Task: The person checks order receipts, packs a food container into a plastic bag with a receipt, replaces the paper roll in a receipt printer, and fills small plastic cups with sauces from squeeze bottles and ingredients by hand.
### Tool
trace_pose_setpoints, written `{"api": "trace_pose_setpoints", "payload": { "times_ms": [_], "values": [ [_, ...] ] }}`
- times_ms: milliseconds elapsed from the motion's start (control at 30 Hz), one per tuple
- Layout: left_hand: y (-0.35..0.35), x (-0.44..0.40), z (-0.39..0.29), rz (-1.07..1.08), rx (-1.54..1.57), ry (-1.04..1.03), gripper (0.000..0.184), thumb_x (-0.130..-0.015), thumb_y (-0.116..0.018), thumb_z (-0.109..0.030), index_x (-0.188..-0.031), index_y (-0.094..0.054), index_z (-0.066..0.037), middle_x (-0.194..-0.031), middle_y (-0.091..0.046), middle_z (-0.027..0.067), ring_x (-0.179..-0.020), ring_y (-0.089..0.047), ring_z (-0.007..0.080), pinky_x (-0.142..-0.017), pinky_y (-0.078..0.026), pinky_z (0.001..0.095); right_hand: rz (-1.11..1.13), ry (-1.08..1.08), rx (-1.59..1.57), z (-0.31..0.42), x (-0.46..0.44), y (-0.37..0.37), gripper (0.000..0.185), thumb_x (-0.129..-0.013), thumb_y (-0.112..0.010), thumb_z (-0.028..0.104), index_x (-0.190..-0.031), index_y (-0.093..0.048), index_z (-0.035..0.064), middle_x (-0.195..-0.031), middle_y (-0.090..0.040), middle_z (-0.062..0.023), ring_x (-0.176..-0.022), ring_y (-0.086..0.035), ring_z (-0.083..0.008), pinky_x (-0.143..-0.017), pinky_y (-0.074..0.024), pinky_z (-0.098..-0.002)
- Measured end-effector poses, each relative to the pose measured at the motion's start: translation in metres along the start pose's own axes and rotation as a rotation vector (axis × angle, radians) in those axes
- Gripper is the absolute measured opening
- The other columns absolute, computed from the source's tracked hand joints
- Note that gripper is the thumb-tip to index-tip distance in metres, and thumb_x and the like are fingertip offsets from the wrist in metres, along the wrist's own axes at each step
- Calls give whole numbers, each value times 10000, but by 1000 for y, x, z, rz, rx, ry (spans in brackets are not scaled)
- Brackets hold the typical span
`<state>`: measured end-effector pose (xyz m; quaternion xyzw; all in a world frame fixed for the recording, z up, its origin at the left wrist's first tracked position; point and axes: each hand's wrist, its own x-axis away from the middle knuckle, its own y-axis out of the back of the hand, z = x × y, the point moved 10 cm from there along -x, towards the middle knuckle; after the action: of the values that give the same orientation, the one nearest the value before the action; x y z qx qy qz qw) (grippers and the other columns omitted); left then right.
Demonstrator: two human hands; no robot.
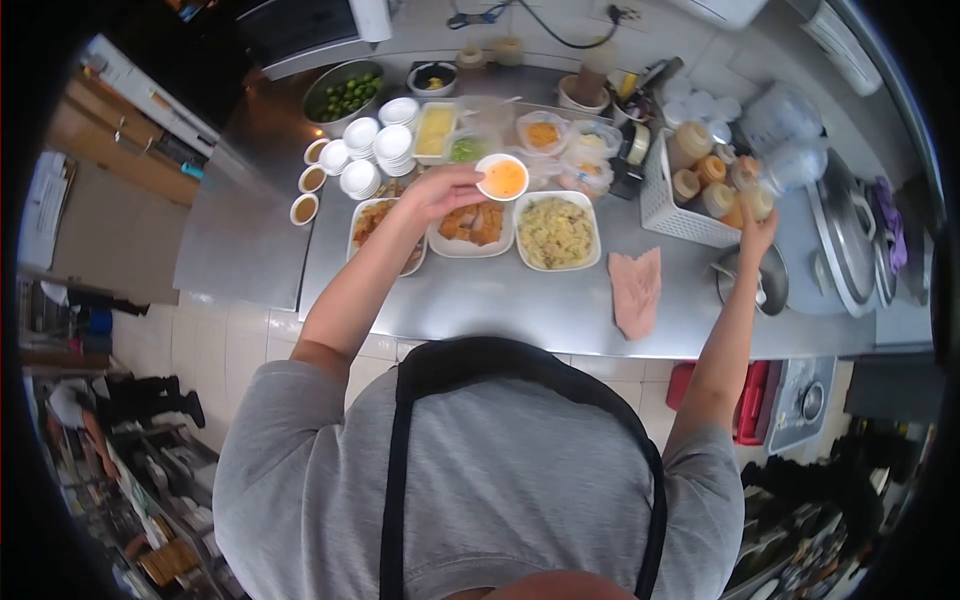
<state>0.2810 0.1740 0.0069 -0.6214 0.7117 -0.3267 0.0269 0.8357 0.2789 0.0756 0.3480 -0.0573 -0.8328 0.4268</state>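
My left hand (443,192) is closed on the rim of a small white sauce cup (503,177) with orange sauce in it. The cup is above a white container of golden-brown fried pieces (472,230). On the right, my right hand (758,236) has its fingers around a squeeze bottle (758,204) at the edge of a white plastic basket (690,222). Several other squeeze bottles (711,170) with pale and orange contents stand in that basket. A metal bowl (770,290) with a utensil in it lies below my right hand, partly hidden by my forearm.
A container of yellowish chopped food (557,232) and a pink cloth (635,292) lie on the steel counter (480,310). Stacked white cups (393,145), brown-sauce cups (312,179) and a bowl of limes (345,95) are left. Large lids (845,235) lean right. Another person (110,400) is behind, left.
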Motion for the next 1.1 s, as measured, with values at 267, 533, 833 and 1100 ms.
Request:
{"api": "trace_pose_setpoints", "payload": {
  "times_ms": [267,533,833,1100],
  "values": [
    [175,89,-36,-428,33,-109,354,-778,-614,-68,-1084,-478,47,-1009,-571,132,-918,-589,207,-812,-511,285,116,-218,284,-70,-11,-18,528,-711,-701,342,-1079,-574,-15,-974,-626,-145,-873,-588,-193,-784,-426,-303],
    [330,146,-34,-761,28,-184,317,-783,-584,-31,-1076,-494,50,-949,-592,149,-862,-608,214,-755,-535,271,-139,-138,542,-13,-9,-4,555,-686,-697,388,-1109,-568,53,-1061,-565,-208,-991,-528,-327,-862,-399,-378],
    [400,133,12,-1037,24,-312,239,-740,-618,24,-956,-540,90,-896,-591,141,-747,-612,205,-702,-555,285,-391,339,606,108,9,0,371,-716,-676,301,-1004,-622,72,-1093,-514,-228,-1010,-498,-356,-864,-390,-426],
    [328,147,-76,-1417,-970,-360,297,-725,-671,-298,-789,-651,-9,-704,-641,116,-670,-629,228,-622,-491,345,-195,609,244,210,45,-82,242,-736,-649,188,-948,-627,72,-1061,-541,-187,-1020,-487,-341,-874,-368,-427]
  ]
}}
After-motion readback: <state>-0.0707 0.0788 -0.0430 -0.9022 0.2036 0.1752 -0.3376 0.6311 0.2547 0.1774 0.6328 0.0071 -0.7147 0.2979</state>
